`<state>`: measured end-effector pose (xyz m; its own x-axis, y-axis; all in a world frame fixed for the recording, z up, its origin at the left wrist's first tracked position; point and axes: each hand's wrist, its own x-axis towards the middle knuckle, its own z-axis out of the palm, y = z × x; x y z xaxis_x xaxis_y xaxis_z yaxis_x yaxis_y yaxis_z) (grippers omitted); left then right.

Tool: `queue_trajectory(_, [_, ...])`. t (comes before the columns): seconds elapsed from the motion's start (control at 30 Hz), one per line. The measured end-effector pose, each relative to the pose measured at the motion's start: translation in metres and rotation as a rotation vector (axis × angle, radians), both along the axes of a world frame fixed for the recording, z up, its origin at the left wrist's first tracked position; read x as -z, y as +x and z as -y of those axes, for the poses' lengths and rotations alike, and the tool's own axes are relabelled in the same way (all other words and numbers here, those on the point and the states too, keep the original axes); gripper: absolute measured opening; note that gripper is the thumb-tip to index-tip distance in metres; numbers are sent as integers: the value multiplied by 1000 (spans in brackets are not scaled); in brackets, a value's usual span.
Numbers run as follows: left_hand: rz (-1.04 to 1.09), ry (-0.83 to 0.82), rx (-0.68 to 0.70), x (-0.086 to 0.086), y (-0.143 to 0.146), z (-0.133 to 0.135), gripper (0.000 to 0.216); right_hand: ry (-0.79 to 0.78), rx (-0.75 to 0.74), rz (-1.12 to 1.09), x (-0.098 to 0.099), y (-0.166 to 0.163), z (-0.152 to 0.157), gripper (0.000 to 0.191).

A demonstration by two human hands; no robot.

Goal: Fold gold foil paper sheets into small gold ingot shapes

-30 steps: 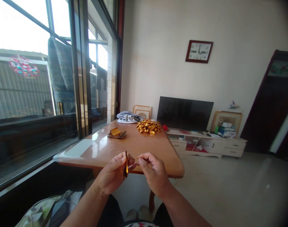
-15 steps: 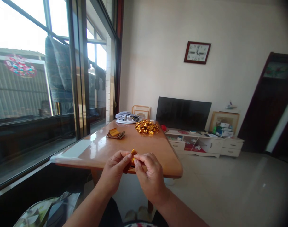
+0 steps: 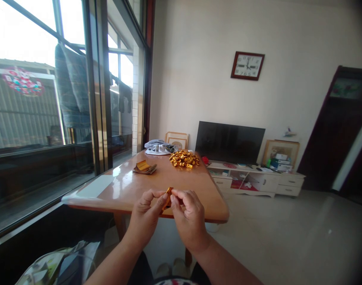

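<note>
My left hand [image 3: 145, 215] and my right hand [image 3: 189, 219] meet just over the near edge of the wooden table [image 3: 187, 186]. Both pinch a small folded piece of gold foil paper [image 3: 168, 194] between thumb and fingertips; most of the paper is hidden by the fingers. Farther back on the table lies a heap of folded gold foil pieces [image 3: 184, 158]. To its left sits a small stack of flat gold sheets [image 3: 144, 167].
A grey cloth bundle [image 3: 159, 147] lies at the table's far end. A large window [image 3: 50, 99] runs along the left. A dark TV [image 3: 230, 142] stands on a low white cabinet [image 3: 258, 180]; a clock [image 3: 247, 65] hangs above. A bag [image 3: 54, 265] is at bottom left.
My hands have come together: a second ago the left held the paper upright alone, now both pinch it, folded smaller. The view has shifted slightly.
</note>
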<state>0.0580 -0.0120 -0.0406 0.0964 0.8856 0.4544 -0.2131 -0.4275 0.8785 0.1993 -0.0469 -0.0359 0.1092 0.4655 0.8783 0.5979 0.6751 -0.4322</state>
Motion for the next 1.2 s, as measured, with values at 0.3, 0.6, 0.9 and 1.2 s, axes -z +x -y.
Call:
queue_trajectory(0.3, [-152, 122, -105, -3, 0, 5, 23, -192, -173, -257, 3, 0, -5, 14])
queue_trajectory(0.6, [-280, 163, -76, 3, -4, -2, 24, -426, -566, -548, -1, 1, -9, 18])
queue_trajectory(0.9, [-377, 225, -96, 1, -5, 0, 24, -482, -483, -473, -8, 9, -6, 19])
queue_trajectory(1.2, [-417, 230, -105, -4, -4, 1, 24, -471, -434, -347, -11, 15, -1, 21])
